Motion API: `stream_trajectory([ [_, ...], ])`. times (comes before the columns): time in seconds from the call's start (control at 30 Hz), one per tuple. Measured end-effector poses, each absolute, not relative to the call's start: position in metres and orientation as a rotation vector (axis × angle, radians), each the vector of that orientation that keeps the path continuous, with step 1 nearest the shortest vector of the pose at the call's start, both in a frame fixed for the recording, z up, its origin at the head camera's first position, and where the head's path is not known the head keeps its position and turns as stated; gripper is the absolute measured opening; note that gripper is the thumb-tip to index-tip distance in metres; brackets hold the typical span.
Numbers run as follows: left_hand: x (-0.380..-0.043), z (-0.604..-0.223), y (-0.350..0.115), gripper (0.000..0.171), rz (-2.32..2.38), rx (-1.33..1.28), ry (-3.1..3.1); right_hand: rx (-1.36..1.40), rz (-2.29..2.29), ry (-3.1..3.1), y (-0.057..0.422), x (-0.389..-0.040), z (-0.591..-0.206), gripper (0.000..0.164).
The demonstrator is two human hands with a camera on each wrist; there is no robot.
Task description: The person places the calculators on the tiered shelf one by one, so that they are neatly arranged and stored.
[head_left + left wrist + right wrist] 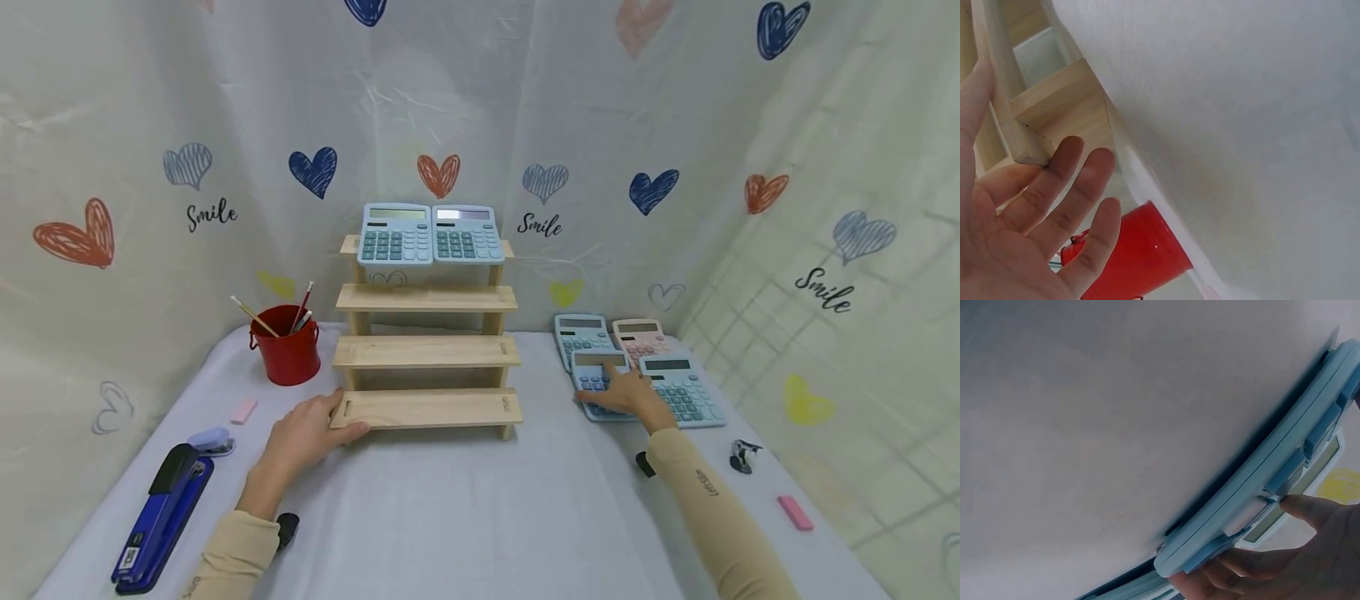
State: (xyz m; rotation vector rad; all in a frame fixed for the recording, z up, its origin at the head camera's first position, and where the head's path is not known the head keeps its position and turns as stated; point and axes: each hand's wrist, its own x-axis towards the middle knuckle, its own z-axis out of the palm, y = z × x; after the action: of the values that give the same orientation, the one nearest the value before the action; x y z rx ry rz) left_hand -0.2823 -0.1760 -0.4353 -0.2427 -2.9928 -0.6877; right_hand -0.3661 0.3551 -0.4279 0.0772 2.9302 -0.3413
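My left hand (303,437) grips the left end of the lowest board of a wooden tiered stand (427,408), thumb at the front. In the left wrist view the other fingers (1088,178) spread beside and under the board's end. Two blue calculators (395,235) lean side by side on the top tier. At the right, my right hand (630,396) spans a blue calculator (592,379), thumb at its left edge and a finger over its display. In the right wrist view more fingers (1254,562) curl at the other edge. Whether it is lifted cannot be told.
Behind and beside it lie another blue calculator (581,329), a pink one (641,333) and a teal one (682,392). A red bucket (292,354) with pencils, a blue stapler (161,525) and a pink eraser (243,412) are left. A second eraser (795,512) lies right.
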Motion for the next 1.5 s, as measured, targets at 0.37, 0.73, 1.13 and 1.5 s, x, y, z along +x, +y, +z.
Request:
stream_trajectory([
  [0.37, -0.283, -0.437, -0.175, 0.086, -0.686, -0.242, -2.98, 0.133, -0.301, 2.945, 0.35, -0.36, -0.43, 0.111],
  [0.73, -0.285, -0.438, -0.175, 0.087, -0.671, -0.239, -2.978, 0.027, -0.371, 3.005, 0.343, -0.359, -0.401, 0.107],
  [1.13, -0.284, -0.435, -0.175, 0.085, -0.666, -0.228, -2.987, -0.116, -0.338, 3.152, 0.29, -0.361, -0.329, 0.104],
  [1.5, -0.283, -0.433, -0.174, 0.087, -0.674, -0.216, -3.002, -0.348, -0.262, 3.185, 0.217, -0.36, -0.285, 0.093],
])
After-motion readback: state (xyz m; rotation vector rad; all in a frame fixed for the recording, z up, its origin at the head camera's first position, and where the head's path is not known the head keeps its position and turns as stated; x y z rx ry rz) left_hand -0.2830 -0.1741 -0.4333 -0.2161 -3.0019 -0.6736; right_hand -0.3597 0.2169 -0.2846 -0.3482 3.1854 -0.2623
